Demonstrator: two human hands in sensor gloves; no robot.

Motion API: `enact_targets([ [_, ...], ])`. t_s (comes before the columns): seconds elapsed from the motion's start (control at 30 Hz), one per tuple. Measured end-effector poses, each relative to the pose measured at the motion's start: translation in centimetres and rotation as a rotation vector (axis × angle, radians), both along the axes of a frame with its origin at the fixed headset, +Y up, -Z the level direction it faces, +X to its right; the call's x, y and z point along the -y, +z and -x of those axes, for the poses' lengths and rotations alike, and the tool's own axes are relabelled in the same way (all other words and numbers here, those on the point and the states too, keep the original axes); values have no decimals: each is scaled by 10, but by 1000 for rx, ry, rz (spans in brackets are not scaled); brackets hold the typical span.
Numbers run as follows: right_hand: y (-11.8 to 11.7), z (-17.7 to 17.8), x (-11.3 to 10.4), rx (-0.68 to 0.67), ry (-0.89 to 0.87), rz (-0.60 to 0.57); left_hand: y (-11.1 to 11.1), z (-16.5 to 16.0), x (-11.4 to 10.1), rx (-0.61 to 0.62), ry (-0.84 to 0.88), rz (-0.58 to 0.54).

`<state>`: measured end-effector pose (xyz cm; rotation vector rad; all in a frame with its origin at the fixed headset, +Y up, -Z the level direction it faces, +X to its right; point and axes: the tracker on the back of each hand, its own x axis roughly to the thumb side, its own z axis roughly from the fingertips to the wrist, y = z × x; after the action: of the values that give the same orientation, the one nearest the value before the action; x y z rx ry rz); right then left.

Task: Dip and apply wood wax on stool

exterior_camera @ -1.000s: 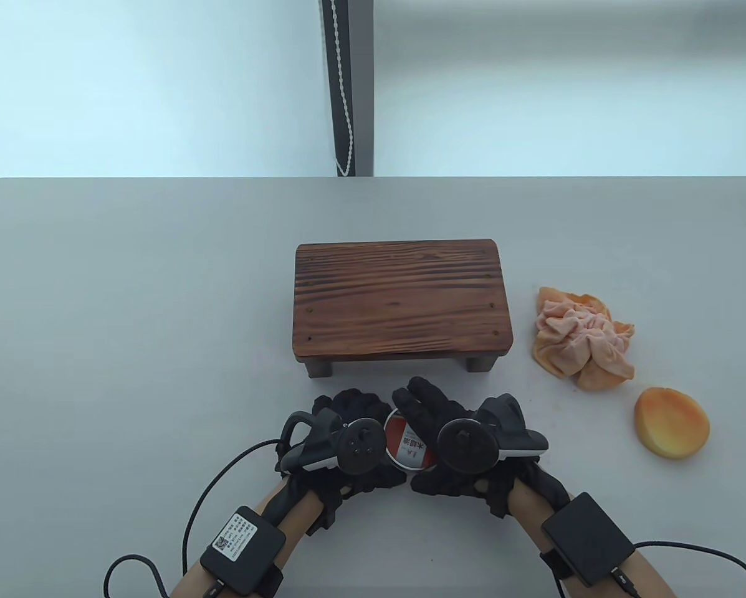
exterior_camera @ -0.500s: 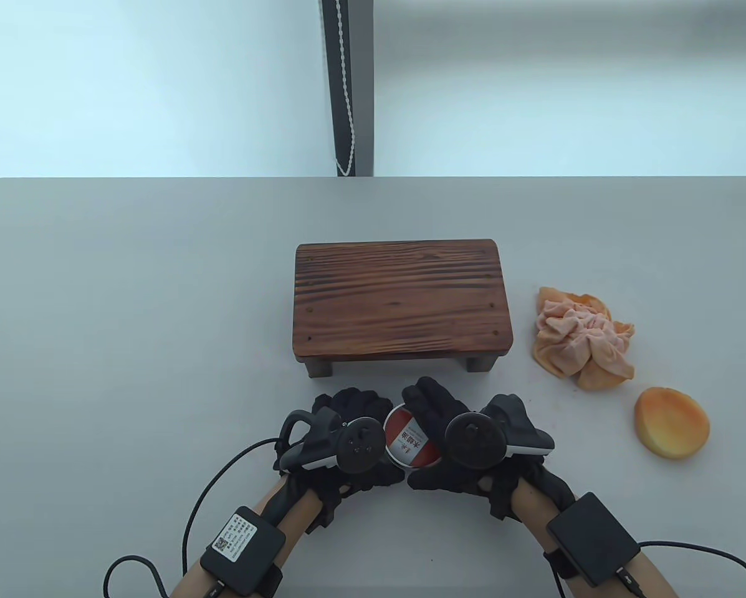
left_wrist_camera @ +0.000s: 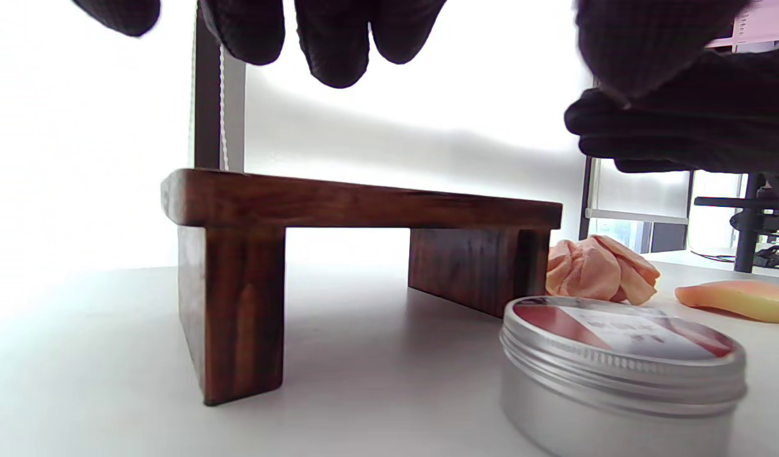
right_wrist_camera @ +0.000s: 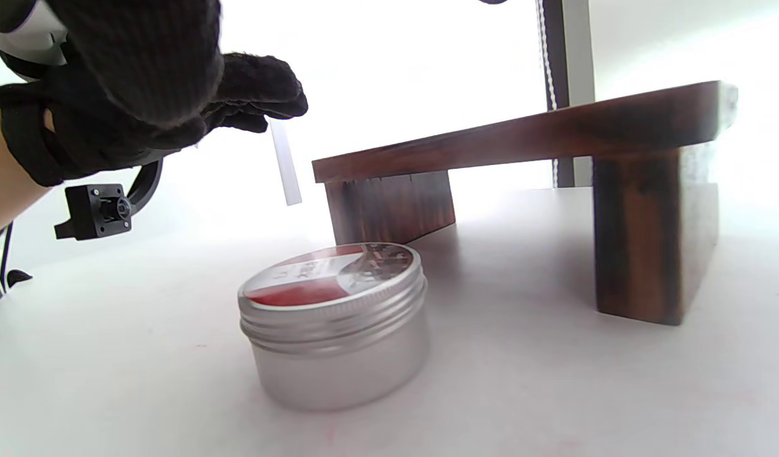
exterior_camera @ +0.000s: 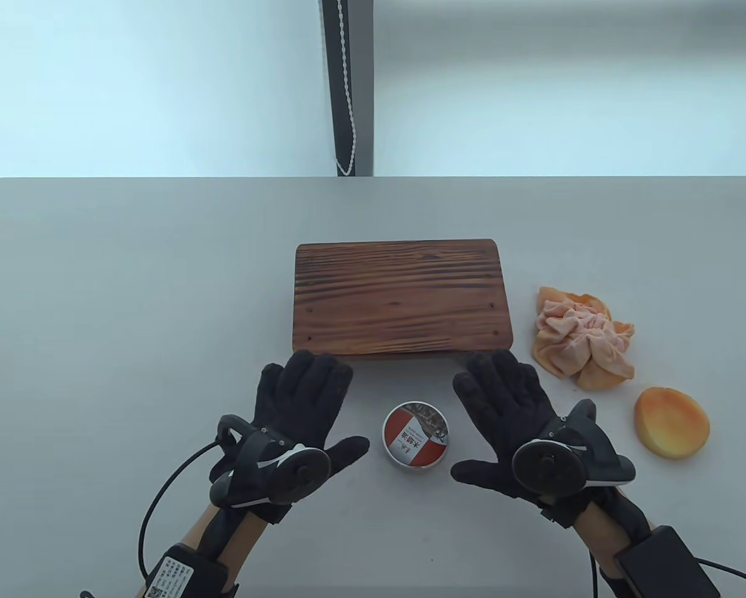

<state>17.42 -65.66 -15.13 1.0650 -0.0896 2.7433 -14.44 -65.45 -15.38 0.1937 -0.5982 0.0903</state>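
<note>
Neither grip has hold of anything: our left hand and right hand hover flat, knit-gloved fingers spread. Between them the round, ridged metal tin sits lidded on the smooth table, near the grained wooden stool.

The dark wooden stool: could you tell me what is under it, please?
Under the dark wooden stool, only bare white table shows between its two slab legs; the floor area behind the legs is hidden.

left hand and right hand hover apart, palms down, fingers spread, holding nothing.
</note>
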Motion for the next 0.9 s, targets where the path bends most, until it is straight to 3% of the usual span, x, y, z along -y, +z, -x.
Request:
enact_targets([
  [0.2, 13, -22, 22, 85, 99, -57, 1, 11, 14, -67, -61, -21],
  [0.3, 13, -26, 32, 115, 153, -74, -1, 9, 23, -73, -108, 31],
  [0.43, 14, -27, 44, 142, 208, -30, -2, 9, 32, -88, -174, 55],
  [0.5, 14, -26, 47, 156, 288, -51, -2, 10, 35, -87, -191, 61],
  [0.6, 12, -25, 52, 156, 254, 8, -3, 11, 40, -96, -223, 108],
  [0.9, 13, -24, 54, 155, 267, 29, -2, 10, 48, -117, -287, 209],
])
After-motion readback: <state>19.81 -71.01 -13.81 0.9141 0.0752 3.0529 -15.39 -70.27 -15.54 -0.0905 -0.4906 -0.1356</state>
